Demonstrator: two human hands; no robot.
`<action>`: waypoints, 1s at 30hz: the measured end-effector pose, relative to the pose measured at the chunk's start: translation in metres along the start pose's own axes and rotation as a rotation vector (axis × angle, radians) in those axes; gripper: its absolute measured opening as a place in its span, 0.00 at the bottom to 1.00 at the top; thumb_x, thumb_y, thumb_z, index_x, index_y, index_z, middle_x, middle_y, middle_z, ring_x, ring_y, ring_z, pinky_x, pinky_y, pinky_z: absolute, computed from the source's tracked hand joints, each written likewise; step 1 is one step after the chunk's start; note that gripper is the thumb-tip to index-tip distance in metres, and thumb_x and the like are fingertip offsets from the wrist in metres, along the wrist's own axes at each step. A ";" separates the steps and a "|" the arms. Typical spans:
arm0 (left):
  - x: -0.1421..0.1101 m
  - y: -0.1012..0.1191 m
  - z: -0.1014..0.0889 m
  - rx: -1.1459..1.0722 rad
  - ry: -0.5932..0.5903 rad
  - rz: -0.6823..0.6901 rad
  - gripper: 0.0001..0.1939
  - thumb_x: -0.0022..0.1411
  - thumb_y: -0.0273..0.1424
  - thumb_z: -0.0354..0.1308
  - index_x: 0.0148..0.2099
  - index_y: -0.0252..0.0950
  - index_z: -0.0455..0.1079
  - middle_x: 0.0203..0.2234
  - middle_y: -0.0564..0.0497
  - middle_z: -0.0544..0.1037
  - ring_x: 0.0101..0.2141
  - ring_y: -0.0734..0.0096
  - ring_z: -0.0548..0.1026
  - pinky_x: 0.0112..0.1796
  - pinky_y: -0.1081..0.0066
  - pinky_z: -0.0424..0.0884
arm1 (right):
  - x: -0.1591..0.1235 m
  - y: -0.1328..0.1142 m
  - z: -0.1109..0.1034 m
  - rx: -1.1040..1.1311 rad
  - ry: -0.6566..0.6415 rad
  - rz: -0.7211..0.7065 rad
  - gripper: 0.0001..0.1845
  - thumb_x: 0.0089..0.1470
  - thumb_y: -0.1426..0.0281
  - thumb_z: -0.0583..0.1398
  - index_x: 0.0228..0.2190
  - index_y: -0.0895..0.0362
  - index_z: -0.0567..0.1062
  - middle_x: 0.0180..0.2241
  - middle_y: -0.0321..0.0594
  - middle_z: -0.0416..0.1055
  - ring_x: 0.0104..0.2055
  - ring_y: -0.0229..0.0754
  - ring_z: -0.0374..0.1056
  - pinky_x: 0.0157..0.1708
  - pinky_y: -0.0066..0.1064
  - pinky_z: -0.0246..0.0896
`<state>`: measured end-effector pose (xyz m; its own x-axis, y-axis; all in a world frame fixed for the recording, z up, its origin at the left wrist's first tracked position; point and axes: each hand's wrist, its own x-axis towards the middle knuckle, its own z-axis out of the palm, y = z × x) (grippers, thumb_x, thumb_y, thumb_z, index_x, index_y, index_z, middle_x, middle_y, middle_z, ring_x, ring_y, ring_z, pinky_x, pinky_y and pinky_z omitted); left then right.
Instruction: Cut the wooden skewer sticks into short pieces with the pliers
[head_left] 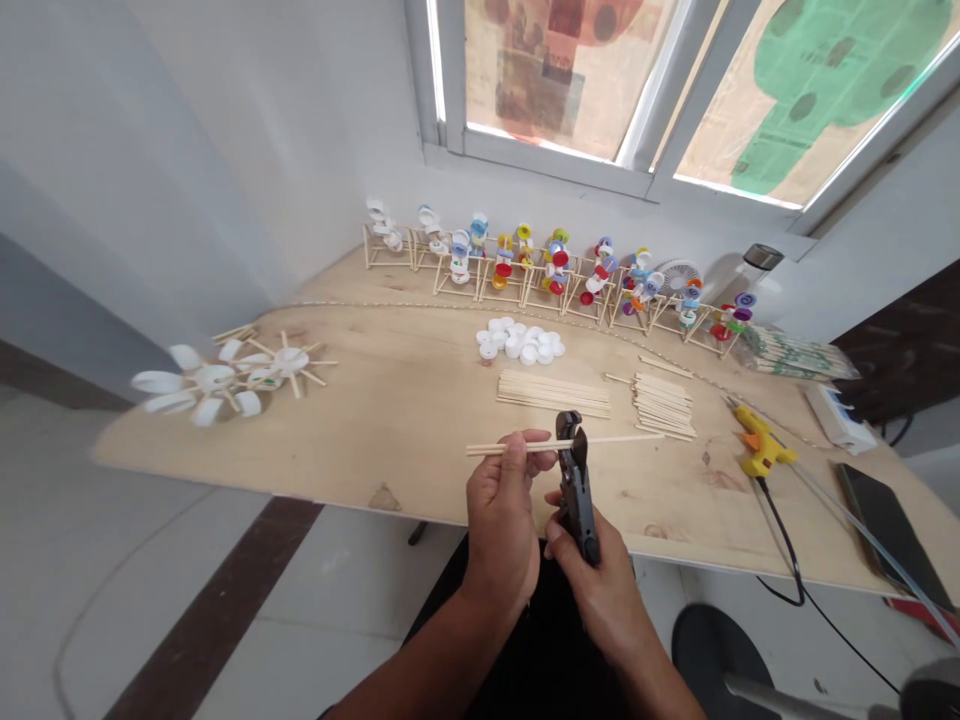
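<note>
My left hand (501,510) pinches a long thin wooden stick (622,439) and holds it level above the front edge of the plywood table (390,400). In my right hand (592,560) is a black pair of cutting pliers (576,480), gripped by the handles. The jaws of the pliers close around the stick just right of my left fingers. Beyond them lie a row of long sticks (553,392) and a stack of shorter cut sticks (664,404).
White bottle caps (521,341) sit mid-table. Cap-and-stick wheel models (555,265) line the back edge under the window. White spoon wheels (225,375) lie left. A yellow glue gun (761,445), a white power strip (838,415) and a dark phone (889,525) lie right.
</note>
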<state>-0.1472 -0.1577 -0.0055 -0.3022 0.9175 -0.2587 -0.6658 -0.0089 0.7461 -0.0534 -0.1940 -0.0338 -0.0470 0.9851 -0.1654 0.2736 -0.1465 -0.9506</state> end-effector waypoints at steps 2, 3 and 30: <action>0.001 -0.001 0.000 0.002 0.001 -0.003 0.13 0.54 0.39 0.56 0.33 0.34 0.72 0.21 0.52 0.73 0.28 0.75 0.70 0.34 0.73 0.66 | 0.001 0.001 0.000 -0.002 0.007 -0.004 0.18 0.52 0.62 0.55 0.43 0.59 0.68 0.33 0.40 0.69 0.31 0.40 0.67 0.29 0.29 0.64; 0.002 -0.001 -0.001 0.005 -0.001 -0.003 0.13 0.54 0.39 0.56 0.32 0.34 0.72 0.22 0.52 0.73 0.28 0.75 0.70 0.35 0.73 0.66 | 0.001 0.001 0.000 -0.005 0.008 -0.004 0.18 0.52 0.62 0.55 0.43 0.59 0.69 0.32 0.39 0.69 0.30 0.40 0.67 0.29 0.29 0.64; 0.002 0.004 0.001 0.019 -0.051 -0.001 0.13 0.55 0.38 0.55 0.33 0.32 0.71 0.22 0.52 0.73 0.27 0.74 0.72 0.36 0.71 0.68 | 0.004 0.002 0.003 -0.027 0.043 -0.030 0.18 0.52 0.58 0.54 0.38 0.59 0.69 0.22 0.35 0.67 0.24 0.39 0.64 0.23 0.28 0.61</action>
<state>-0.1497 -0.1555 -0.0023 -0.2664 0.9365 -0.2280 -0.6526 -0.0011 0.7577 -0.0557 -0.1908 -0.0370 -0.0144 0.9920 -0.1250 0.2987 -0.1151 -0.9474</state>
